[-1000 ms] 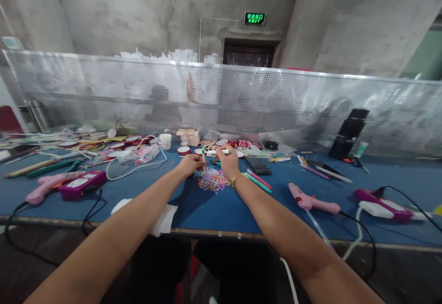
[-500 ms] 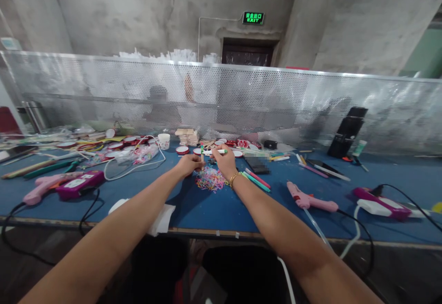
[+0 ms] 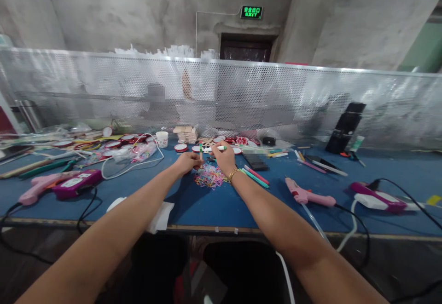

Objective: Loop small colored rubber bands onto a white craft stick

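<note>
In front of me my left hand pinches a small flat wooden stick upright; its upper part carries green and reddish colour. A white marker pen with a green end lies nearly level in my right hand, its tip side pointing at the stick. Whether the tip touches the wood is too small to tell. Below both hands spreads a heap of small multicoloured loops. Several coloured pens rest beside my right wrist.
Pink glue guns lie at left and right, with cords. Behind my hands are small red-rimmed drums, stacked wooden sticks and a paper cup. A perforated metal screen borders the table's far side.
The view has shifted slightly. My right hand and the marker stay close to the stick, with only a small movement; my left hand keeps its hold on the stick.
</note>
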Demonstrator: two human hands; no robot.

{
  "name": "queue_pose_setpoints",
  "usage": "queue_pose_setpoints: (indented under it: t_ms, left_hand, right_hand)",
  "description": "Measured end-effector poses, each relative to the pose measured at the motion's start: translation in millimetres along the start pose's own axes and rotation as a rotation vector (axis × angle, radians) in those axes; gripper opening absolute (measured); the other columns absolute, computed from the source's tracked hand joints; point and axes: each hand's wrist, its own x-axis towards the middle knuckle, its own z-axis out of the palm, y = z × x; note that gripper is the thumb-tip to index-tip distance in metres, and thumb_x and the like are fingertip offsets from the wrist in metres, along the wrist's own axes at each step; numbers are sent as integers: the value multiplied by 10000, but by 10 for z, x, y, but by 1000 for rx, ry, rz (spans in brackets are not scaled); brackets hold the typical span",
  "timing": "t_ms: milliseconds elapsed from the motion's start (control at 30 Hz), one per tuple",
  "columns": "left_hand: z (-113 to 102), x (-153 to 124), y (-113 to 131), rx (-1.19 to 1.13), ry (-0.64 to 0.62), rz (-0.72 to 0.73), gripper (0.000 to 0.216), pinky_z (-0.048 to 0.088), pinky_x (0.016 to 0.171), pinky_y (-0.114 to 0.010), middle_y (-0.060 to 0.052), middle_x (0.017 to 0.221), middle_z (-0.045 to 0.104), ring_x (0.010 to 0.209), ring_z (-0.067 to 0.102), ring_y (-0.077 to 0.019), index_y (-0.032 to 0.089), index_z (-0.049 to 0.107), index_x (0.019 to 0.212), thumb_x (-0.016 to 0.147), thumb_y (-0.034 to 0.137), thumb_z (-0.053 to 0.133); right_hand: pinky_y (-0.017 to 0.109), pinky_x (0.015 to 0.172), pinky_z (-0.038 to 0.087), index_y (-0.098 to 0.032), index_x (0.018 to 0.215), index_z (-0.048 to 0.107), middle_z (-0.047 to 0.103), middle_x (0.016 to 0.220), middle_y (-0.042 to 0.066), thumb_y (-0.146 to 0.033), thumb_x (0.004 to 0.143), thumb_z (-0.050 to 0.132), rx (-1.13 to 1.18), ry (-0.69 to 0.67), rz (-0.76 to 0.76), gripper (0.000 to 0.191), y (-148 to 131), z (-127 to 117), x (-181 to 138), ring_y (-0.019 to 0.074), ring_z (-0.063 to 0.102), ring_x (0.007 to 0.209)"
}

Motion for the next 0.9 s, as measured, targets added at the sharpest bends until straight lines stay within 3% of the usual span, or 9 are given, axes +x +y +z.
queue_pose_setpoints:
  t_ms: [900]
  left_hand:
    - [6,-52,84,-9,0,-23,381,357,465,-202,-14,547,585,489,482,-77,138,566,554,520,436,800]
  right_hand:
    - [238,606,426,-214,687,541,605,610,-36,-320,756,504,-3,-25,-65,132,-9,13,5,126,542,583]
